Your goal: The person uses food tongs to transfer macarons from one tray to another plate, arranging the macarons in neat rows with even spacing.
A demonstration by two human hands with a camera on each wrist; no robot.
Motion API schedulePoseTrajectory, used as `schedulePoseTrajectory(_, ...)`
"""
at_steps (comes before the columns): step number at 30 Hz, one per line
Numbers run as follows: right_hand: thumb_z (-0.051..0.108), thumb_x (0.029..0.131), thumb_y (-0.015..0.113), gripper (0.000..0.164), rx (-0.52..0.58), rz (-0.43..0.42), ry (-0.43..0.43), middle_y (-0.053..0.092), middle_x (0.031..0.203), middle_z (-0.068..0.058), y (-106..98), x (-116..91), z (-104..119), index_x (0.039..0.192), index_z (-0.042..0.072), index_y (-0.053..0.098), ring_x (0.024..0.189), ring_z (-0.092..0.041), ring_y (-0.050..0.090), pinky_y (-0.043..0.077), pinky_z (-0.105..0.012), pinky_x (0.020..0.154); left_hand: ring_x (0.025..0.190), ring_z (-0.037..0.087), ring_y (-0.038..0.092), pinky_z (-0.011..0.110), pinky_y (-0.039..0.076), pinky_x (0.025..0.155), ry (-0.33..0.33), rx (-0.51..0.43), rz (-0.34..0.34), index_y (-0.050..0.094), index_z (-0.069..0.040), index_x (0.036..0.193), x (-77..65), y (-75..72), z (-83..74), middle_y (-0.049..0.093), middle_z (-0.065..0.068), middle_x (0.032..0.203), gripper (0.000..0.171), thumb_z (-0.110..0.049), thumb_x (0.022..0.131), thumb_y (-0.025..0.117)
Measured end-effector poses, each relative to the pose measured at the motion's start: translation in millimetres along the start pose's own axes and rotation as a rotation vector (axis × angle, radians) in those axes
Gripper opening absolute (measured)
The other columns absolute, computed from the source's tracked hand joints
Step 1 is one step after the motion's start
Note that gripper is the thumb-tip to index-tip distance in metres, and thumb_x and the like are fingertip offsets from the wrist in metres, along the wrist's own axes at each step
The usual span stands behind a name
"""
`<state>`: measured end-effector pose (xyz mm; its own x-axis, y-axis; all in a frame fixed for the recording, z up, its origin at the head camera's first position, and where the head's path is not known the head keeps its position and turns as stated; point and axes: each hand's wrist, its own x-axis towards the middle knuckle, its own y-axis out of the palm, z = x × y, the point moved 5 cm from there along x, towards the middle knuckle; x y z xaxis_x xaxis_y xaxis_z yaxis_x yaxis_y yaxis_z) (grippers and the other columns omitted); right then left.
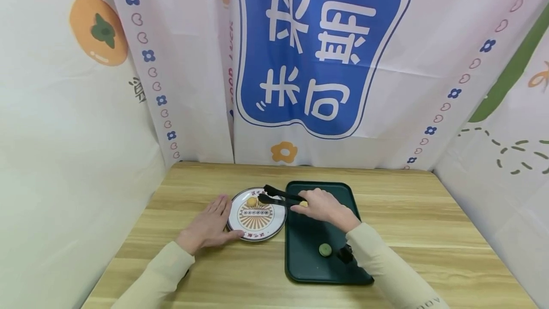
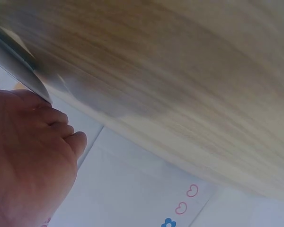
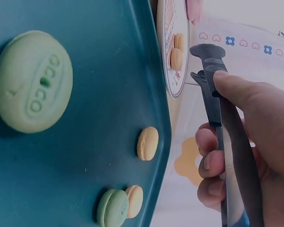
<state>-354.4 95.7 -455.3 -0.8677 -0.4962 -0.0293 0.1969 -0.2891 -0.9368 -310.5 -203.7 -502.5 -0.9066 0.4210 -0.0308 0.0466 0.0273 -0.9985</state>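
My left hand [image 1: 211, 225] lies beside a round white plate [image 1: 274, 221] with printed patterns, its extended fingers and thumb touching the rim. In the left wrist view only the plate's edge [image 2: 23, 71] shows. My right hand [image 1: 323, 206] grips a pair of black and silver tongs [image 3: 234, 161], whose tips hang over the plate, spread apart. Two yellow macarons [image 3: 176, 59] sit on the plate in the right wrist view. Below the right hand is a dark green tray [image 1: 306, 266] holding a green macaron [image 1: 325, 250], also a yellow macaron [image 3: 147, 144] and another green macaron [image 3: 112, 209].
The tray stands right of the plate on a wood-grain table [image 1: 411, 232]. Another yellow macaron [image 3: 135, 201] lies partly behind the far green one. A printed cloth [image 1: 206, 123] hangs along the table's back edge, with white cloth at both sides.
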Motion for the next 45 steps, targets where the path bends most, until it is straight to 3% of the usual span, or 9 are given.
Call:
schedulePoseTrajectory(7, 0.054, 0.092, 0.062, 0.046, 0.036, -0.016, -0.014, 0.047, 0.055, 0.007, -4.4, -9.8, -6.0, 0.106, 0.010, 0.068, 0.045, -0.008, 0.049, 0.039, -0.023, 0.044, 0.150, 0.041, 0.018, 0.051, 0.022, 0.124, -0.004, 0.002, 0.002, 0.028, 0.009, 0.150, 1.2, -1.4, -0.7, 0.020, 0.028, 0.160, 0.110, -0.080, 0.086, 0.039)
schedulePoseTrajectory(22, 0.054, 0.091, 0.062, 0.059, 0.035, -0.043, 0.038, 0.059, 0.064, 0.006, -6.7, -40.6, -22.3, 0.127, 0.007, 0.064, 0.052, -0.006, 0.052, 0.044, -0.022, 0.051, 0.151, 0.040, 0.018, 0.050, 0.021, 0.124, -0.005, 0.009, 0.003, 0.027, 0.009, 0.150, 0.9, 0.5, -1.7, 0.020, 0.028, 0.160, 0.108, -0.079, 0.088, 0.039)
schedulePoseTrajectory(26, 0.052, 0.091, 0.063, 0.057, 0.034, -0.057, 0.048, 0.058, 0.064, 0.006, -8.1, -48.9, -27.9, 0.127, 0.007, 0.064, 0.053, -0.005, 0.051, 0.044, -0.022, 0.051, 0.151, 0.040, 0.018, 0.050, 0.021, 0.124, -0.009, 0.009, 0.005, 0.027, 0.009, 0.151, 0.7, 1.1, -1.7, 0.020, 0.028, 0.160, 0.109, -0.079, 0.087, 0.039)
schedulePoseTrajectory(34, 0.051, 0.092, 0.062, 0.049, 0.060, -0.061, 0.013, 0.040, 0.054, 0.009, -7.2, -63.5, -36.4, 0.115, 0.009, 0.067, 0.044, -0.004, 0.040, 0.033, -0.019, 0.044, 0.151, 0.039, 0.018, 0.050, 0.021, 0.124, -0.015, 0.010, 0.019, 0.026, 0.008, 0.151, 0.0, 2.4, -1.8, 0.020, 0.026, 0.160, 0.109, -0.079, 0.087, 0.039)
schedulePoseTrajectory(39, 0.051, 0.092, 0.062, 0.045, 0.080, -0.065, 0.017, 0.041, 0.055, 0.009, -5.2, -70.0, -45.8, 0.107, 0.009, 0.067, 0.045, -0.003, 0.040, 0.033, -0.018, 0.044, 0.151, 0.039, 0.019, 0.050, 0.021, 0.124, -0.008, 0.012, 0.015, 0.025, 0.009, 0.151, -0.2, 1.7, -2.6, 0.021, 0.026, 0.160, 0.109, -0.079, 0.087, 0.039)
schedulePoseTrajectory(45, 0.051, 0.092, 0.062, 0.048, 0.091, -0.082, 0.031, 0.038, 0.053, 0.011, -5.8, -75.6, -57.2, 0.113, 0.008, 0.066, 0.043, -0.002, 0.037, 0.032, -0.017, 0.044, 0.151, 0.039, 0.019, 0.050, 0.021, 0.124, -0.010, 0.004, 0.011, 0.025, 0.009, 0.151, -0.1, 0.3, -2.7, 0.020, 0.026, 0.160, 0.109, -0.079, 0.087, 0.040)
